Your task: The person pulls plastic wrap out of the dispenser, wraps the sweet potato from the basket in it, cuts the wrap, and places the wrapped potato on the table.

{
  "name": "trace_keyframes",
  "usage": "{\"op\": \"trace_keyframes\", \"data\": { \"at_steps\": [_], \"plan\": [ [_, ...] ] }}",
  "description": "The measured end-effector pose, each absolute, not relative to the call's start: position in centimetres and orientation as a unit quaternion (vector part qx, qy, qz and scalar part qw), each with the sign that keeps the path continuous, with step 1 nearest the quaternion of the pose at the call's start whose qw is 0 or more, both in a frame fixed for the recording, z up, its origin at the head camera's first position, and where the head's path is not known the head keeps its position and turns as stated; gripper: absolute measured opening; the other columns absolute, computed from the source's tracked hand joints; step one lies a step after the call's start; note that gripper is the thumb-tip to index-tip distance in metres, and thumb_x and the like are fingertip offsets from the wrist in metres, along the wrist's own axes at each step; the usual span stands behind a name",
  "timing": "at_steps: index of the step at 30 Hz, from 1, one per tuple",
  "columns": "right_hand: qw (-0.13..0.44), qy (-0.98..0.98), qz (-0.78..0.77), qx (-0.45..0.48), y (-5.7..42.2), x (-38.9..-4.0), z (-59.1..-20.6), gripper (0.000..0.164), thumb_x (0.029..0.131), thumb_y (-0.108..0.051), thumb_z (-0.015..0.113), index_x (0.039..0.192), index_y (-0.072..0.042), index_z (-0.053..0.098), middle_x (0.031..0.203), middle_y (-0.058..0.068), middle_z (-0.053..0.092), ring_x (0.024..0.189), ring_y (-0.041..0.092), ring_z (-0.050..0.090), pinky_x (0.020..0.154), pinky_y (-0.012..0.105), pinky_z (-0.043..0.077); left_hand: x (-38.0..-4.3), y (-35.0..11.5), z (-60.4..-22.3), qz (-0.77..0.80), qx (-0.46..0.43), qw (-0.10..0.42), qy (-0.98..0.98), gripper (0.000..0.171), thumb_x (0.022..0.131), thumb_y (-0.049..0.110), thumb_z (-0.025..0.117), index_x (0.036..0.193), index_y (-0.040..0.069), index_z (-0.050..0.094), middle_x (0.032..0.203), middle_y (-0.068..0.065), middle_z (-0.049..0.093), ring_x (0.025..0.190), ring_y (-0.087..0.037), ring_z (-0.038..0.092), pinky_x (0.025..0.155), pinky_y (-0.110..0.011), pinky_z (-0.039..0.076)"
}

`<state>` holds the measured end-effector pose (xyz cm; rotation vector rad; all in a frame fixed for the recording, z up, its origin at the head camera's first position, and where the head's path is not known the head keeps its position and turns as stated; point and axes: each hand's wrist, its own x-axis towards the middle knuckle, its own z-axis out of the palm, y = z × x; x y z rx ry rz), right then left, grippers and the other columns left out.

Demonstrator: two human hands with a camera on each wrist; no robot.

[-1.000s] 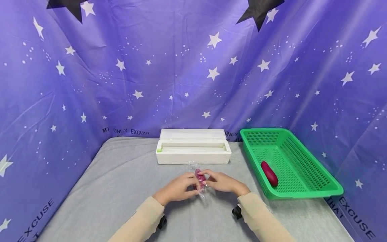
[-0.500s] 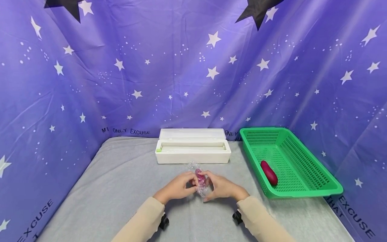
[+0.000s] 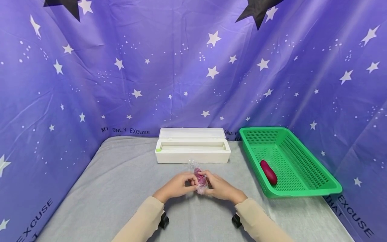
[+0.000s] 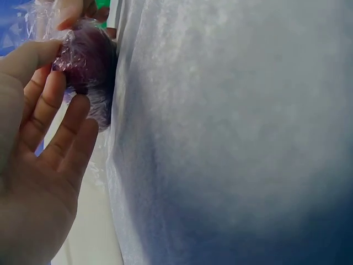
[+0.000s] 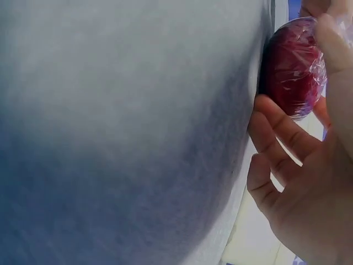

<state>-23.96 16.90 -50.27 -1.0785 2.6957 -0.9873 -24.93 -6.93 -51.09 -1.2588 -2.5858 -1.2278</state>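
A purple-red oblong vegetable, like a sweet potato, lies on the grey cloth in crinkled clear cling film. The film sticks out loosely at its far end. At its left side my left hand pinches it by thumb and fingertips, the fingers curved. From the right my right hand holds it, forefinger on top and thumb at the near end. In the left wrist view the wrapped vegetable touches the left fingertips; in the right wrist view the right fingers curve beneath the vegetable.
Behind the hands stands a long white cling film box, its lid raised and a green piece at its left end. On the right a green basket holds another purple-red vegetable. A starry purple curtain encloses the table.
My right thumb first swung out toward the near end, then came back in against the wrapped vegetable. The film at the near end is now gathered closer. My left hand has barely moved.
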Motion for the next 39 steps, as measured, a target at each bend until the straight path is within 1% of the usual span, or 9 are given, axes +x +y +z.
{"op": "trace_keyframes", "data": {
  "at_steps": [4, 6, 13, 18, 22, 25, 29, 34, 39],
  "plan": [
    [0.044, 0.879, -0.322, -0.348, 16.9, -24.1, -50.3, 0.059, 0.097, -0.041, 0.065, 0.142, -0.009, 0.045, 0.119, 0.007, 0.062, 0.102, 0.019, 0.059, 0.089, 0.044, 0.050, -25.1, -7.1, -51.1, -0.398, -0.398, 0.001, -0.827, 0.010, 0.091, 0.015, 0.075, 0.089, 0.019, 0.066, 0.087, 0.010, 0.059, 0.084, -0.011, 0.058, 0.078, -0.025, 0.049],
    [0.048, 0.879, -0.324, -0.346, 16.9, -24.1, -50.4, 0.056, 0.099, -0.041, 0.061, 0.141, -0.008, 0.045, 0.123, 0.009, 0.062, 0.105, 0.020, 0.060, 0.091, 0.044, 0.050, -25.1, -7.1, -51.1, -0.399, -0.391, -0.004, -0.829, 0.011, 0.091, 0.018, 0.076, 0.091, 0.018, 0.065, 0.088, 0.007, 0.060, 0.084, -0.011, 0.058, 0.078, -0.026, 0.050],
    [0.068, 0.869, -0.350, -0.344, 17.0, -24.4, -50.5, 0.039, 0.103, -0.036, 0.055, 0.132, -0.010, 0.049, 0.107, -0.002, 0.063, 0.093, 0.012, 0.059, 0.084, 0.034, 0.051, -25.3, -7.1, -50.8, -0.415, -0.349, -0.039, -0.839, 0.030, 0.086, 0.025, 0.082, 0.105, 0.012, 0.062, 0.090, 0.003, 0.059, 0.084, -0.011, 0.057, 0.079, -0.026, 0.051],
    [0.066, 0.867, -0.353, -0.346, 17.0, -24.6, -50.7, 0.040, 0.104, -0.035, 0.055, 0.134, -0.010, 0.048, 0.098, -0.003, 0.061, 0.087, 0.010, 0.058, 0.078, 0.032, 0.050, -25.6, -7.1, -50.4, -0.429, -0.330, -0.074, -0.838, 0.038, 0.083, 0.022, 0.084, 0.112, 0.010, 0.062, 0.095, 0.001, 0.061, 0.086, -0.013, 0.060, 0.079, -0.025, 0.053],
    [0.098, 0.857, -0.378, -0.336, 17.1, -24.7, -50.9, 0.041, 0.103, -0.032, 0.057, 0.134, -0.010, 0.043, 0.087, -0.002, 0.057, 0.074, 0.010, 0.056, 0.067, 0.029, 0.050, -25.8, -7.1, -50.2, -0.446, -0.322, -0.101, -0.829, 0.044, 0.079, 0.023, 0.088, 0.113, 0.009, 0.063, 0.107, -0.002, 0.060, 0.090, -0.018, 0.064, 0.077, -0.025, 0.055],
    [0.129, 0.851, -0.400, -0.316, 17.3, -24.8, -50.9, 0.052, 0.102, -0.032, 0.060, 0.142, -0.010, 0.036, 0.088, -0.001, 0.057, 0.067, 0.009, 0.055, 0.063, 0.028, 0.049, -25.9, -7.1, -50.1, -0.452, -0.318, -0.109, -0.826, 0.043, 0.079, 0.025, 0.088, 0.112, 0.010, 0.064, 0.111, -0.002, 0.059, 0.090, -0.017, 0.065, 0.077, -0.026, 0.056],
    [0.140, 0.848, -0.408, -0.309, 17.3, -24.9, -50.9, 0.062, 0.102, -0.031, 0.061, 0.150, -0.009, 0.029, 0.089, 0.001, 0.057, 0.064, 0.009, 0.054, 0.062, 0.027, 0.048, -26.2, -7.1, -50.2, -0.453, -0.315, -0.102, -0.828, 0.033, 0.083, 0.024, 0.084, 0.108, 0.012, 0.066, 0.107, 0.000, 0.061, 0.089, -0.014, 0.065, 0.079, -0.026, 0.054],
    [0.136, 0.846, -0.413, -0.308, 17.1, -24.9, -51.0, 0.054, 0.104, -0.029, 0.057, 0.148, -0.009, 0.032, 0.089, 0.002, 0.059, 0.067, 0.010, 0.055, 0.064, 0.028, 0.047, -26.4, -7.0, -50.5, -0.461, -0.312, -0.089, -0.826, 0.030, 0.082, 0.020, 0.085, 0.104, 0.009, 0.067, 0.101, -0.002, 0.062, 0.088, -0.016, 0.064, 0.078, -0.027, 0.054],
    [0.110, 0.861, -0.413, -0.277, 16.5, -25.1, -51.2, 0.041, 0.104, -0.033, 0.056, 0.135, -0.012, 0.040, 0.085, -0.001, 0.061, 0.070, 0.011, 0.055, 0.064, 0.029, 0.046, -26.5, -6.9, -50.6, -0.472, -0.311, -0.090, -0.820, 0.030, 0.081, 0.018, 0.086, 0.102, 0.008, 0.068, 0.098, -0.003, 0.063, 0.087, -0.018, 0.064, 0.077, -0.026, 0.053]
  ]
}}
